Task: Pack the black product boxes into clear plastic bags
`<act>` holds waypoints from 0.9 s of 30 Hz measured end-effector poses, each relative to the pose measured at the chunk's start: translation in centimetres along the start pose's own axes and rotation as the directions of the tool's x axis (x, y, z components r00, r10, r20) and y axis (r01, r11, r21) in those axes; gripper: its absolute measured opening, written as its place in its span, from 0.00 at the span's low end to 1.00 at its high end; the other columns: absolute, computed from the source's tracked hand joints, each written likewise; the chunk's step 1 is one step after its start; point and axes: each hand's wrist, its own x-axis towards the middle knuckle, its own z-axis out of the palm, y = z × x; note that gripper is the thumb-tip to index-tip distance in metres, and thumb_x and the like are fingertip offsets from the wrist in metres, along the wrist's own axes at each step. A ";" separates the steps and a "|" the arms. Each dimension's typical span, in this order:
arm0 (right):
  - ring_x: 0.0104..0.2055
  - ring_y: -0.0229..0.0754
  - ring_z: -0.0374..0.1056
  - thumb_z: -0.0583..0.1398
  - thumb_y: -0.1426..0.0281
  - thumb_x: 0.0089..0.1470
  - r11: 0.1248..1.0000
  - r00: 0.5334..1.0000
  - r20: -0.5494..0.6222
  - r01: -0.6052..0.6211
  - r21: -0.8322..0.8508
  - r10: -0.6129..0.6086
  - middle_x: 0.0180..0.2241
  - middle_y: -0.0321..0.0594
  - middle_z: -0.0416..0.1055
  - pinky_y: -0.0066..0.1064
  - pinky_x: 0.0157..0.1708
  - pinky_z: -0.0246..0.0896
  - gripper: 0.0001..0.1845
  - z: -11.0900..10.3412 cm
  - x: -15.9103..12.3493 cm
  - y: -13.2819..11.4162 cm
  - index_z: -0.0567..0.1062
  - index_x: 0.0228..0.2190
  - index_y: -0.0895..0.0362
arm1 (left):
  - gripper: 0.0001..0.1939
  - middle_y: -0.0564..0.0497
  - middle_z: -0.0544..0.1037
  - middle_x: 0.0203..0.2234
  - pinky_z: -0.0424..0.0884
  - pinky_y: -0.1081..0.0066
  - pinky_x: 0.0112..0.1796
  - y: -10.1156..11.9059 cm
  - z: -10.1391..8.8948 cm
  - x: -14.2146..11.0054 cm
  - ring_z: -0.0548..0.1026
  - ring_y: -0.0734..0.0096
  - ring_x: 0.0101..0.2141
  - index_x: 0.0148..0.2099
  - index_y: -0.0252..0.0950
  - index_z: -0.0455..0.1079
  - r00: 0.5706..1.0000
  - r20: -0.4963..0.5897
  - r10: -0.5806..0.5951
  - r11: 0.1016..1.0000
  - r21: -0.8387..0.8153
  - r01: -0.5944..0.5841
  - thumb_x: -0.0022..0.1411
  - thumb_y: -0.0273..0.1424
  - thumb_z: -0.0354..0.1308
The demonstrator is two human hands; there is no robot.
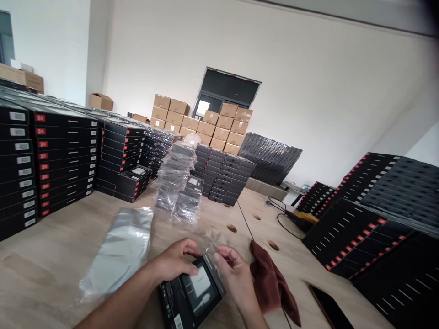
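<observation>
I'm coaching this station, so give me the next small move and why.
I'd say smooth the clear film outward with the right hand while the left hand steadies the black box: the film looks bunched at the box's far end, between the hands, and the left thumb already presses the box's front.

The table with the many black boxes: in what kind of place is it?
Probably a packing workshop: black boxes stand in tall stacks, cartons are piled behind, and clear plastic bags lie on the table.
</observation>
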 end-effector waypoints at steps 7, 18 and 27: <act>0.29 0.45 0.70 0.65 0.60 0.41 0.991 0.997 0.070 -0.020 -0.135 0.030 0.27 0.41 0.76 0.34 0.32 0.66 0.14 -0.6 -0.1 -0.4 0.77 0.28 0.58 | 0.31 0.46 0.73 0.40 0.64 0.70 0.34 0.1 0.1 -0.1 0.72 0.68 0.34 0.48 0.34 0.61 0.997 -0.059 -0.046 0.991 0.120 0.053 0.39 0.24 0.63; 0.27 0.41 0.70 0.63 0.60 0.44 0.978 0.992 0.007 0.123 -0.171 -0.124 0.27 0.39 0.75 0.29 0.28 0.66 0.18 0.4 -0.5 -0.1 0.76 0.36 0.58 | 0.28 0.46 0.70 0.49 0.60 0.66 0.49 -0.6 0.5 -0.1 0.66 0.61 0.51 0.48 0.37 0.65 0.989 -0.060 0.134 0.956 0.272 -0.112 0.41 0.22 0.63; 0.32 0.46 0.73 0.59 0.59 0.50 0.950 0.988 -0.008 0.146 -0.277 -0.154 0.30 0.43 0.78 0.32 0.35 0.67 0.15 0.3 -0.5 0.6 0.76 0.33 0.57 | 0.25 0.48 0.74 0.40 0.64 0.71 0.32 -1.0 0.5 0.1 0.72 0.67 0.35 0.46 0.36 0.60 1.000 -0.019 0.023 0.986 0.164 -0.019 0.43 0.23 0.59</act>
